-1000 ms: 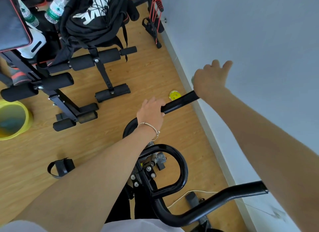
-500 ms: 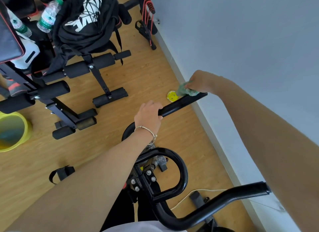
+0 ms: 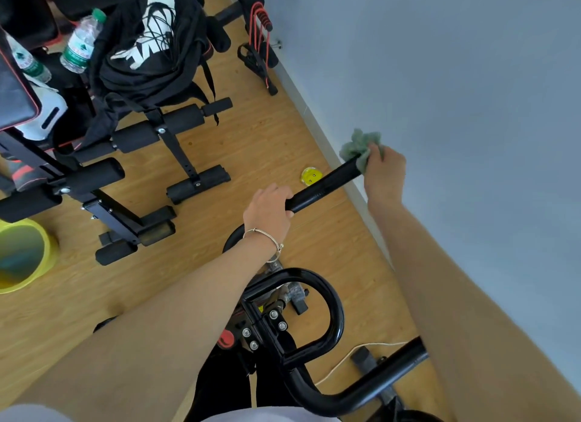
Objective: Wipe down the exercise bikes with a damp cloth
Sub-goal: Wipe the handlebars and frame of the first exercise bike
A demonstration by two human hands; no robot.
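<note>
Loosely bunched green cloth (image 3: 360,146) — right hand (image 3: 385,176), glossy handlebar (image 3: 327,182).

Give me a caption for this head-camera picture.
Right hand wipes handlebar tip with green cloth; left hand grips the bar.

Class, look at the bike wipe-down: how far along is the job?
Done: nothing shows as finished; no wet marks can be told. In hand: the right hand presses the green cloth on the far handlebar tip while the left hand grips that bar. Left: the near handlebar and centre loop are untouched.
</note>
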